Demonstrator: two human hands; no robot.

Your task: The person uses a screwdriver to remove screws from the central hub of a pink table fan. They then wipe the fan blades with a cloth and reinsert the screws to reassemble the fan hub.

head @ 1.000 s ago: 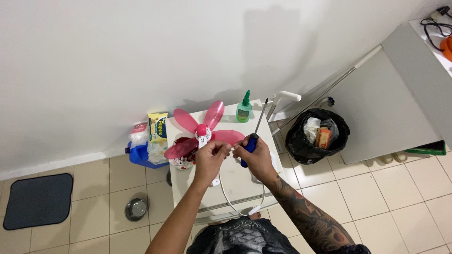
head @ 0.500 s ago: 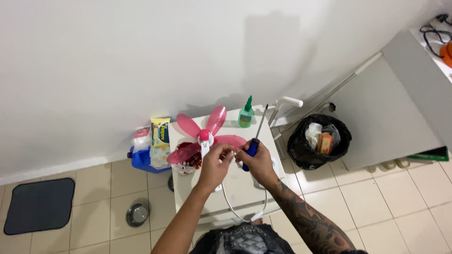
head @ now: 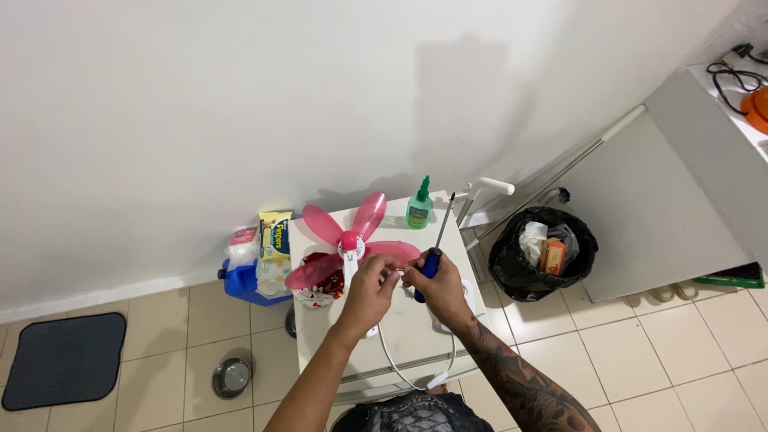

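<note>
A small fan with pink blades [head: 346,237] lies on a white appliance top [head: 416,328]. My left hand [head: 370,286] rests on the fan's white body just below the hub, fingers pinched. My right hand [head: 434,286] grips a screwdriver with a blue handle [head: 432,258], its shaft pointing up and away. The fingertips of both hands meet over a small part too tiny to identify. A white cable [head: 400,372] runs from the fan down over the front edge.
A green bottle [head: 418,206] stands at the back of the appliance top. A black bin with rubbish [head: 541,254] sits to the right. A blue container with packets [head: 254,264], a metal bowl [head: 231,376] and a dark mat [head: 62,360] lie to the left.
Both hands have shifted a little closer together over the fan's body. The screwdriver stays in my right hand; the view has tilted slightly.
</note>
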